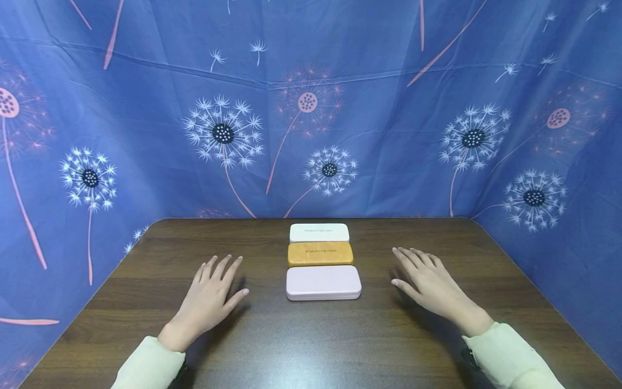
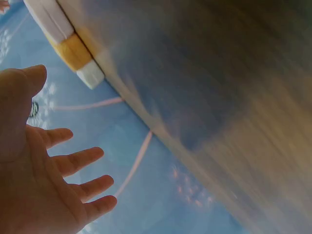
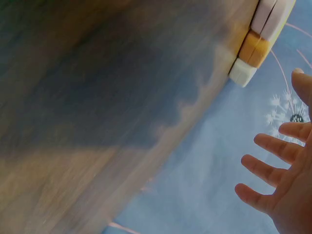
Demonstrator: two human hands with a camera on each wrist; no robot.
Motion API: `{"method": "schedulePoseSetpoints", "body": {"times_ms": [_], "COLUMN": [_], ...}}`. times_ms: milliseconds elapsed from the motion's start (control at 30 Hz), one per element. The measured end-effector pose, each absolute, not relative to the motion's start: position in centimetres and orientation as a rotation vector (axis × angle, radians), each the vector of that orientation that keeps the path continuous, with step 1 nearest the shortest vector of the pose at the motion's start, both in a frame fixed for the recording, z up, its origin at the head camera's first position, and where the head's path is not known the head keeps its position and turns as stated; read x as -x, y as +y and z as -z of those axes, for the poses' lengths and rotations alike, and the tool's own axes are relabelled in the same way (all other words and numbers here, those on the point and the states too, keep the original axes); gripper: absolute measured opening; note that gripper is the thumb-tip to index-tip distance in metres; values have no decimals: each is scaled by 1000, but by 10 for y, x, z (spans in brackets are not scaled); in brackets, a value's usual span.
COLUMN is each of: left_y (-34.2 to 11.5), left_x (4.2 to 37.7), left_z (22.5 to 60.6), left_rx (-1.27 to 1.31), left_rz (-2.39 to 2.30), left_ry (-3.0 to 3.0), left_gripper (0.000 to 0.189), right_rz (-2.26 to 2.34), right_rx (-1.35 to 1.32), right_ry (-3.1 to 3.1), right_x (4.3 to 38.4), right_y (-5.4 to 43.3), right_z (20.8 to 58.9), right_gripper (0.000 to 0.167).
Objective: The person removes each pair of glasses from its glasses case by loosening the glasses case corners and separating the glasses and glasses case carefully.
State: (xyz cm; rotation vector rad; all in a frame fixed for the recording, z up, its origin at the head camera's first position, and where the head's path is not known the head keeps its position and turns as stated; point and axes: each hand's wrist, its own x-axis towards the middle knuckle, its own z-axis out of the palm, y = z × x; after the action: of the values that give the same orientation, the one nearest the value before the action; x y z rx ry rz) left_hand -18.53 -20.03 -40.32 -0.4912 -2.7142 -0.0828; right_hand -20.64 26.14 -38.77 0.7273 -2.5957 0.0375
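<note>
Three closed oblong cases, which look like glasses cases, lie in a row from front to back at the middle of the table. Nearest is a pale pink case [image 1: 323, 282], behind it a golden yellow case [image 1: 320, 253], and farthest a white case [image 1: 319, 233]. Dark lettering shows on the yellow and white lids. To the left of the row, my left hand [image 1: 209, 300] hovers with fingers spread, apart from the cases. On the other side my right hand [image 1: 434, 289] is also held over the table, fingers extended and holding nothing. Both wrist views show the palms bare.
The dark brown wooden table [image 1: 272, 346] has rounded far corners. A blue curtain [image 1: 384, 124] with dandelion prints hangs behind it and along both sides. Pale sleeves cover both forearms.
</note>
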Motion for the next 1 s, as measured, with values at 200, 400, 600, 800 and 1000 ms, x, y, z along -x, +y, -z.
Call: {"method": "schedulePoseSetpoints", "body": {"times_ms": [200,400,600,800,1000], "left_y": [-185,-171,-158,-146,-135], "left_x": [187,188,189,190,191], "left_z": [407,407,407,410,413], "left_rx": [561,608,672,727,778], "left_rz": [43,35,50,39,3], "left_ry": [-2710,-2724,-2740,-2733,-2699], "left_gripper": [70,70,68,67,66], "right_rz": [-3,22,26,39,27], "right_rx": [-773,-813,-861,-920,-977], "right_ry": [-2617,-2624,-2592,-2579,-2587], "right_x": [208,209,210,211,213], "right_y": [250,239,228,218,210], "right_z": [391,393,397,400,403], "right_gripper": [66,64,62,61,62]}}
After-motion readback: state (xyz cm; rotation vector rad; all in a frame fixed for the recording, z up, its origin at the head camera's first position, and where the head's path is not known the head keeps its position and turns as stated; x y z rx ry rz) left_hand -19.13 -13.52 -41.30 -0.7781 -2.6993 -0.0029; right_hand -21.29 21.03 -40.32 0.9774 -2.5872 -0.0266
